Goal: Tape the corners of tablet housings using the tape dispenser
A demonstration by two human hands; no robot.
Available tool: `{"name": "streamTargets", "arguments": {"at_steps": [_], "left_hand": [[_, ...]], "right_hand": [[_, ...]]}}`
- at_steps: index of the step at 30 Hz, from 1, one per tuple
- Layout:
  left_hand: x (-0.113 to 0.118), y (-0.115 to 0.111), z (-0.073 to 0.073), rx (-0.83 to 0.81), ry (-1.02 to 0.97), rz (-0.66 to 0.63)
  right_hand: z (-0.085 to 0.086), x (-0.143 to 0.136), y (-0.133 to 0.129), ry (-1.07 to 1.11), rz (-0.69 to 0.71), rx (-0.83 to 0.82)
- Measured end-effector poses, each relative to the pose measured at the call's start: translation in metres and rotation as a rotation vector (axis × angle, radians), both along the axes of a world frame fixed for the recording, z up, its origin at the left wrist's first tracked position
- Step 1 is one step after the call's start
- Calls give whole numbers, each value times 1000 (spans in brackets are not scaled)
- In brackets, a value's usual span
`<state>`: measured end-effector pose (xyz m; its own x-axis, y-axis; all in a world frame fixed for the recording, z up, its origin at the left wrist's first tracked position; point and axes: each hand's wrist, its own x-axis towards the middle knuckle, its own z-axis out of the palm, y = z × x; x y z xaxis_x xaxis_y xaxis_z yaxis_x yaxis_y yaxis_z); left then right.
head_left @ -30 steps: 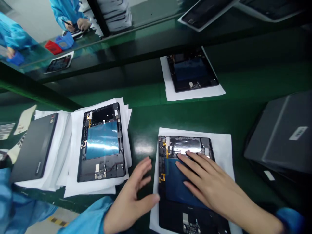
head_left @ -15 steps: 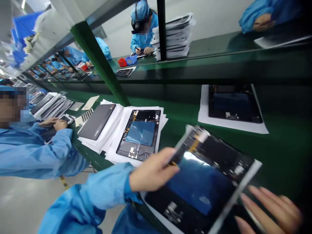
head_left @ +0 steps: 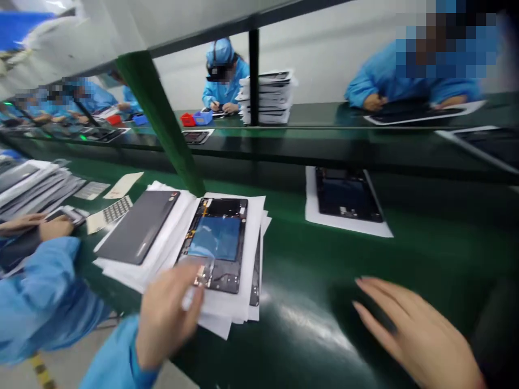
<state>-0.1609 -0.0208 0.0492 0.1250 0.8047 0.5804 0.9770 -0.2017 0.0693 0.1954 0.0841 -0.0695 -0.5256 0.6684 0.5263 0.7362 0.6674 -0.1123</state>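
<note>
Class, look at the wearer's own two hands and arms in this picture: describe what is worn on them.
Both hands are bare, with no gloves. The left hand comes out of a loose light-blue sleeve with a gathered cuff at the wrist. The right hand shows bare to the frame edge; its sleeve is out of view. No rings or watch are visible.

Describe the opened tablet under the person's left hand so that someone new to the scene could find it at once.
Start at the slanted green post on the green table. At its foot lies a stack of white sheets, and the opened tablet lies on top, with the left hand at its near edge. Unlike the closed grey tablet beside it, it shows a blue panel.
</note>
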Motion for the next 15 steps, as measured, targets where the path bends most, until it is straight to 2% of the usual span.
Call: {"name": "streamTargets", "arguments": {"at_steps": [1,3,6,9,12,15], "left_hand": [[17,-7,-13,12,-24,-197],[51,-12,-40,-71,6,-523],[89,0,-77,-195,179,-777],[95,15,-99,-254,297,-864],[87,17,-103,-301,380,-879],[86,14,-104,-310,369,-884]], "right_hand": [[11,-9,22,-121,-86,-25],[29,-29,71,-475,-297,-227],[40,-53,138,-633,-415,-342],[34,-66,174,-768,-412,-415],[28,-71,184,-862,-380,-429],[30,-75,186,-885,-373,-427]]}}
